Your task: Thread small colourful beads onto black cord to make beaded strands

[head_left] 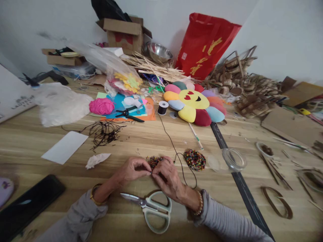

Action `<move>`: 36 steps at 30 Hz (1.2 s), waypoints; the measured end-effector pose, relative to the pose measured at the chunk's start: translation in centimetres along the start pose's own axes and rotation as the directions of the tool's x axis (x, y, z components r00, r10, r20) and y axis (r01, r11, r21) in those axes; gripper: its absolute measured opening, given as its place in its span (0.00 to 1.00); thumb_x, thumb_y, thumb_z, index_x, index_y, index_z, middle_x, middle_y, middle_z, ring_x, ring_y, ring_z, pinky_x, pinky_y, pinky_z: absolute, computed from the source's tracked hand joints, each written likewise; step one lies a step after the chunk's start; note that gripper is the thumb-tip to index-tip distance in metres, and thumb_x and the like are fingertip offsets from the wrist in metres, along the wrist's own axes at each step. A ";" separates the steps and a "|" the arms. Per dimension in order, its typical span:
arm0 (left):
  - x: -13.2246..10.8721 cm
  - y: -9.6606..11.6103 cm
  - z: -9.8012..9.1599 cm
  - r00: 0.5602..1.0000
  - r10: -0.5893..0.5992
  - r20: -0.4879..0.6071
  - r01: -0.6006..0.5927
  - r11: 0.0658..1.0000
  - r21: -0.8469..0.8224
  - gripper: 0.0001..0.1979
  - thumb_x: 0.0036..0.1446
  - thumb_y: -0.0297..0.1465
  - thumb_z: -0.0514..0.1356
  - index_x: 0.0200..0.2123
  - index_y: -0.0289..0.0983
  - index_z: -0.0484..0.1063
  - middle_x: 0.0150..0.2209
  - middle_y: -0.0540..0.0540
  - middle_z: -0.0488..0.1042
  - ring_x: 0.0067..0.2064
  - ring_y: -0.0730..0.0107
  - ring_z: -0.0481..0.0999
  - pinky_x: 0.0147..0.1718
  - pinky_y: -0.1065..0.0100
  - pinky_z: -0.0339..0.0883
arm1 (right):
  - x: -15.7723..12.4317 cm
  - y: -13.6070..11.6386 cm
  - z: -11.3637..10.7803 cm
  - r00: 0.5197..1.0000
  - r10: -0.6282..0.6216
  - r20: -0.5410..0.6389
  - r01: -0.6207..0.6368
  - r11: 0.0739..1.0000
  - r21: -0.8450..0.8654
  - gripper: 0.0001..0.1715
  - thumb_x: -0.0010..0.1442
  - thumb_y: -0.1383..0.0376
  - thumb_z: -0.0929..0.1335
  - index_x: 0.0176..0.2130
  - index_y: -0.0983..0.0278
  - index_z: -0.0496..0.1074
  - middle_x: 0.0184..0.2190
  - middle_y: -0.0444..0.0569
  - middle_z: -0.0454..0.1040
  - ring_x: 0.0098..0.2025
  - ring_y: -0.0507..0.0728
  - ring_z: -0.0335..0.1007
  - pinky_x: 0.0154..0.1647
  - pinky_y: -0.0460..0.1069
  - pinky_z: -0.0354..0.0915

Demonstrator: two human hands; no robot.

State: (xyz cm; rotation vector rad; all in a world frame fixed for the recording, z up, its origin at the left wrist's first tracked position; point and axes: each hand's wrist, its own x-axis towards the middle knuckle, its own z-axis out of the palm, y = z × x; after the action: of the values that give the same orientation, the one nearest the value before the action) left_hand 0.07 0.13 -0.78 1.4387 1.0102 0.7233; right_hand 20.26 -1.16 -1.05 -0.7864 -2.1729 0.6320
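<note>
My left hand (136, 168) and my right hand (170, 178) meet over the table, thumb and finger of each pinched together. What sits between the fingertips is too small to make out. Just behind them lies a bunch of small multicoloured beads (153, 161), partly hidden by my right hand. A black cord (168, 132) runs from a spool (163, 108) toward my right hand and loops beside it. Right of that is a coiled pile of bead strands (195, 159). Scissors (156, 211) with pale handles lie below my hands, blades slightly apart.
Tangled black cord (104, 132), white paper (65, 147) and a crumpled tissue (98, 160) lie left, near a phone (31, 205). Pliers (130, 115), pink yarn (102, 106) and a flower cushion (194, 102) are farther back. A clear round container (234, 159) stands right.
</note>
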 end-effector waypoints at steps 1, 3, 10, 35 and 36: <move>0.0 0.0 0.0 1.000 -0.004 0.001 0.004 1.000 -0.005 0.05 0.45 0.29 0.65 0.27 0.32 0.76 0.27 0.46 0.77 0.30 0.70 0.74 0.32 0.71 0.66 | 0.0 0.0 0.0 1.000 -0.003 -0.004 0.003 1.000 0.009 0.03 0.62 0.70 0.64 0.35 0.62 0.67 0.30 0.44 0.71 0.35 0.53 0.67 0.59 0.60 0.52; 0.1 0.0 0.0 1.000 -0.011 0.012 0.012 0.999 -0.031 0.05 0.45 0.29 0.65 0.26 0.32 0.76 0.27 0.47 0.77 0.30 0.71 0.74 0.32 0.71 0.66 | 0.0 0.0 0.0 1.000 -0.010 -0.013 0.011 1.000 0.029 0.02 0.62 0.69 0.65 0.36 0.62 0.66 0.30 0.44 0.72 0.34 0.52 0.67 0.58 0.60 0.53; 0.1 -0.4 -0.1 0.997 -0.044 0.065 0.053 0.988 -0.148 0.06 0.44 0.29 0.67 0.25 0.32 0.75 0.27 0.47 0.78 0.29 0.72 0.74 0.32 0.72 0.66 | -0.1 0.0 0.1 0.998 -0.036 -0.042 0.039 0.996 0.076 0.02 0.62 0.66 0.66 0.37 0.62 0.66 0.30 0.44 0.72 0.34 0.53 0.69 0.58 0.60 0.55; -0.1 0.1 -0.9 0.989 0.133 0.062 -0.129 0.990 -0.058 0.08 0.51 0.32 0.63 0.26 0.33 0.73 0.26 0.48 0.73 0.31 0.71 0.70 0.34 0.70 0.63 | 0.1 -0.4 -0.3 0.995 -0.098 -0.019 0.099 0.995 0.026 0.10 0.56 0.61 0.68 0.35 0.62 0.63 0.33 0.48 0.69 0.39 0.57 0.66 0.53 0.60 0.57; 0.0 0.0 -0.8 0.988 0.138 0.062 -0.135 0.990 -0.047 0.08 0.51 0.32 0.63 0.26 0.33 0.73 0.26 0.48 0.73 0.31 0.71 0.71 0.34 0.70 0.63 | 0.1 -0.3 -0.2 0.996 -0.086 -0.013 0.086 0.995 0.040 0.09 0.58 0.61 0.68 0.35 0.62 0.63 0.33 0.48 0.70 0.38 0.56 0.67 0.54 0.60 0.57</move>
State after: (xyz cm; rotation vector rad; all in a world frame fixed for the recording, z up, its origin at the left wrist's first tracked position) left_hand -0.66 0.46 -0.70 1.4954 0.8469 0.7875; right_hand 20.32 -1.24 -0.70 -0.6700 -2.1649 0.6239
